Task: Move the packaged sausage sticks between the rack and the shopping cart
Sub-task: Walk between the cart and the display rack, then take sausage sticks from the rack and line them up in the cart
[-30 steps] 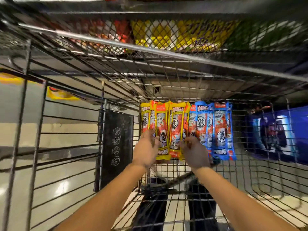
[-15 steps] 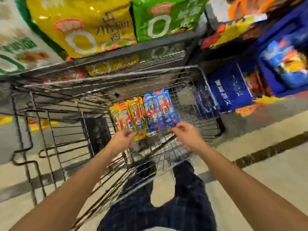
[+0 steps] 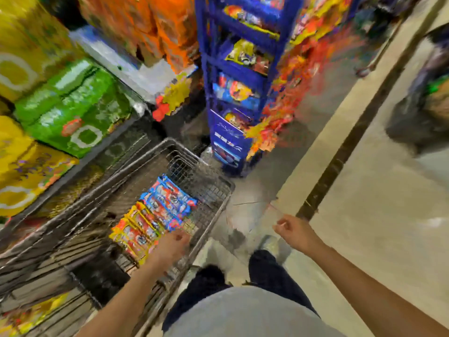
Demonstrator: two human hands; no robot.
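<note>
The sausage stick packs lay in a row on the shopping cart floor. They were probably light, slick, floppy film, best pinched by a sealed end. The left hand hovered at their near edge, its grip lost in blur; the right hand hung loosely curled and empty, outside the cart.

A pale, glossy floor is crossed by a dark diagonal strip. A blue display stand full of bright snack packs rises ahead. Big green bags, yellow bags and orange bags are stacked at the left, all blurred.
</note>
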